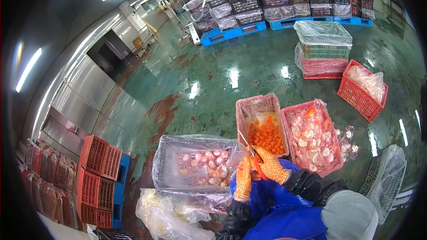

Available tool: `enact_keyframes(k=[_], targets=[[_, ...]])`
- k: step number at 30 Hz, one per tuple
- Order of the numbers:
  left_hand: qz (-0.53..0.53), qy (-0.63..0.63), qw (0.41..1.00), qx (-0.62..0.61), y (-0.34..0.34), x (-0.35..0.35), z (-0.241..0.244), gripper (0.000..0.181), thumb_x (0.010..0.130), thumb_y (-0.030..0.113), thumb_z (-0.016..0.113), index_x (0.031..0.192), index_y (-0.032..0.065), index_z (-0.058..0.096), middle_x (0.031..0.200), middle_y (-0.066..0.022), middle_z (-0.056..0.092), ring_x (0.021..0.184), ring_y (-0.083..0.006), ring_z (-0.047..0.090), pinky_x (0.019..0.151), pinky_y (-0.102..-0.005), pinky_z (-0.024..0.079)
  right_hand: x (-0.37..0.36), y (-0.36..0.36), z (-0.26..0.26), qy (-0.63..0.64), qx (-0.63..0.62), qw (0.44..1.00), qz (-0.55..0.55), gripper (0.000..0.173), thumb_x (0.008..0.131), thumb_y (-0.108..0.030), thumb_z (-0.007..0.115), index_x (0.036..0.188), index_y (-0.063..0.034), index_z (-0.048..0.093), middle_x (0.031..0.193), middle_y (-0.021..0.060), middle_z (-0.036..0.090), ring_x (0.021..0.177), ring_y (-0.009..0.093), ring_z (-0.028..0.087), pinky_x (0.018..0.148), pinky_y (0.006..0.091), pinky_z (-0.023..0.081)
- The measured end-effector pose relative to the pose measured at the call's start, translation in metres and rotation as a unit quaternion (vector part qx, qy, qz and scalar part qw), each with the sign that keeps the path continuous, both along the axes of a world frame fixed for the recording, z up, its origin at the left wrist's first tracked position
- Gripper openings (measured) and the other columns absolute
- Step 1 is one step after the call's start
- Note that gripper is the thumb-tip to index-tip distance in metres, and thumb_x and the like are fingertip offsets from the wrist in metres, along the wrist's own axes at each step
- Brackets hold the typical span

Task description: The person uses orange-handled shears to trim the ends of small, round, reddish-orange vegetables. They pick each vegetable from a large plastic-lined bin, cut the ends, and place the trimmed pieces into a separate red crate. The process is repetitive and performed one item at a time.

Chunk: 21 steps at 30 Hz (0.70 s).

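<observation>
My right hand [272, 165], in an orange patterned glove, is closed on red-handled scissors [256, 160], their blades angled up to the left. My left hand [243, 179], gloved alike, is close beside it with the fingers bent; clear film shows by its fingertips, but its grip is unclear. Just beyond the hands is a plastic-lined pink crate [239, 115] with orange yolk-like balls [267, 136] in liquid. A lined grey crate [156, 163] with small wrapped round pieces [213, 165] is to the left. To the right, a red crate [287, 133] holds many clear packets [308, 136].
Loose packets [348, 143] lie on the wet green floor beside the red crate. Clear plastic bags [160, 213] lie at the lower left. Stacked crates [325, 51] and a tilted red crate [360, 96] stand beyond. Red crates [100, 160] stand far left; blue pallets [233, 33] bear stacks behind.
</observation>
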State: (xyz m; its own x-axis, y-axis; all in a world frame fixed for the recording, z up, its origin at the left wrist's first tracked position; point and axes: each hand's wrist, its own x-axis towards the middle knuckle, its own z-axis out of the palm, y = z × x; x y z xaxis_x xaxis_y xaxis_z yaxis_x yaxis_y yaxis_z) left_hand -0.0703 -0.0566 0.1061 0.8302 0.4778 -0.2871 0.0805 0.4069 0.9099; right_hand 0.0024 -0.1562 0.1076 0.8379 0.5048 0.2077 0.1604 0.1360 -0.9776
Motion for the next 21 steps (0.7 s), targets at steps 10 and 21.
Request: enact_keyframes(k=[10,21], targets=[[-0.009,-0.033,0.999,0.021,-0.003,0.004,0.006,0.033,0.096,0.040,0.047,0.093,0.0094,0.061,0.061,-0.0008,0.056,0.043,-0.0092,0.048,0.038,-0.0211,0.036,0.000,0.006,-0.008,0.223,0.112,0.965,0.084,0.032,0.095,-0.017,0.049,0.124,-0.0044,0.049,0.096,0.0047,0.059,0.085,0.012,0.056,0.073,0.0251,0.048],[0.147,-0.089,0.984,-0.037,0.043,0.022,0.001,0.056,0.092,0.062,0.038,0.070,0.0124,0.052,0.045,-0.0016,0.043,0.036,-0.0129,0.040,0.034,-0.0266,0.026,0.014,-0.006,0.023,-0.037,-0.106,0.993,0.043,0.048,0.082,-0.019,0.071,0.122,0.0011,0.052,0.097,0.0087,0.060,0.089,0.017,0.057,0.081,0.0328,0.047]])
